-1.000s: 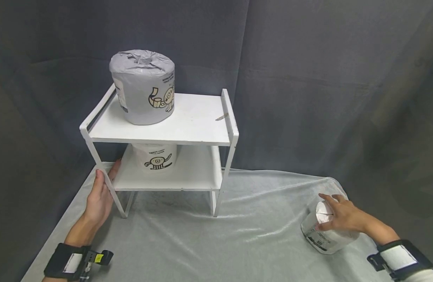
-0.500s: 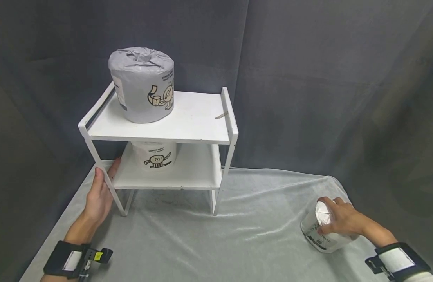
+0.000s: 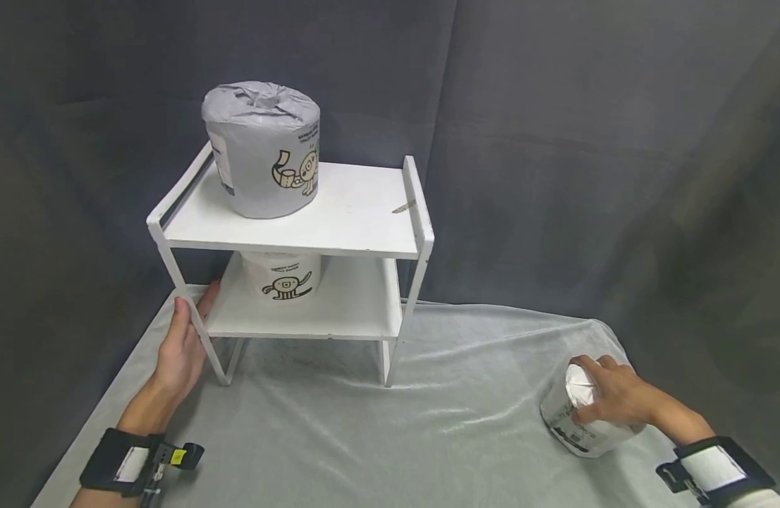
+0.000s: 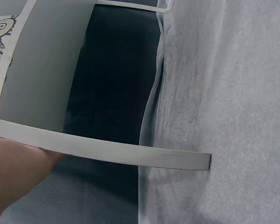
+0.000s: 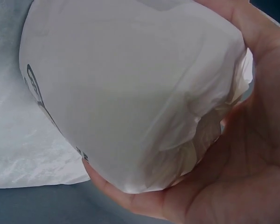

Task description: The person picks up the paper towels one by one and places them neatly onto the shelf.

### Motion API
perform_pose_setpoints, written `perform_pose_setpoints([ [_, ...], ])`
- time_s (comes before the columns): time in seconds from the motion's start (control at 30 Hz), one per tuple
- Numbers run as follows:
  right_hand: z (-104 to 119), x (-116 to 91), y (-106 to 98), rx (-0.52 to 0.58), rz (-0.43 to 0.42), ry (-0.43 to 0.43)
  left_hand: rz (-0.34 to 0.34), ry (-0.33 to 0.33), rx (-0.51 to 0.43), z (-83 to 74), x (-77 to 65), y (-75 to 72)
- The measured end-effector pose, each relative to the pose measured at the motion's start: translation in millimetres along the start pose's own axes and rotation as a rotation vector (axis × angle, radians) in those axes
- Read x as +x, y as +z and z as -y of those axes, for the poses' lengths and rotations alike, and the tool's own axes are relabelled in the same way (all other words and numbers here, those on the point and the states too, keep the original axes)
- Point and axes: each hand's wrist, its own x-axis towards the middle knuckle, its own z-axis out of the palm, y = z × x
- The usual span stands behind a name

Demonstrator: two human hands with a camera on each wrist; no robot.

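Observation:
A white two-tier shelf rack [image 3: 358, 204] stands at the left. My left hand [image 3: 182, 353] holds its left side frame, thumb in front and fingers behind; the left wrist view has that white leg [image 4: 130, 154] crossing in front of the hand. On the upper tier sits a wrapped toilet roll [image 3: 253, 169] with a cartoon print. A second toilet roll [image 3: 257, 275] is on the lower tier, its top hidden. At the far right, my right hand [image 3: 625, 395] grips a third toilet roll [image 3: 561, 420], tilted on the cloth. In the right wrist view, fingers span this roll's wrapper [image 5: 121, 93].
A light grey cloth [image 3: 428, 423] covers the table, with creases between rack and right hand. Dark grey curtains [image 3: 555, 155] hang close behind the table. The cloth's edge drops away near both arms.
My right hand's fingers have settled from spread over the right-hand roll to a grip around it. The left hand keeps its hold on the rack, and the head view has shifted slightly.

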Motion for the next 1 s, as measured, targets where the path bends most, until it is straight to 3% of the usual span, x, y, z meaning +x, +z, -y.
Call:
perform_pose_setpoints([
  [0.23,22,-5,-7,0.033,-0.009,-0.114,0.003,-0.001,0.0,-0.1,0.7,0.0],
  [0.47,63,-10,-14,0.053,-0.015,-0.22,0.003,0.005,0.002,0.4,0.4,0.1],
  [0.77,123,-21,-33,-0.036,-0.046,-0.421,0.001,0.028,-0.017,2.9,-1.0,-0.5],
  [1.0,162,-33,-44,-0.113,-0.077,-0.525,0.009,0.031,-0.013,2.8,-0.3,-0.2],
])
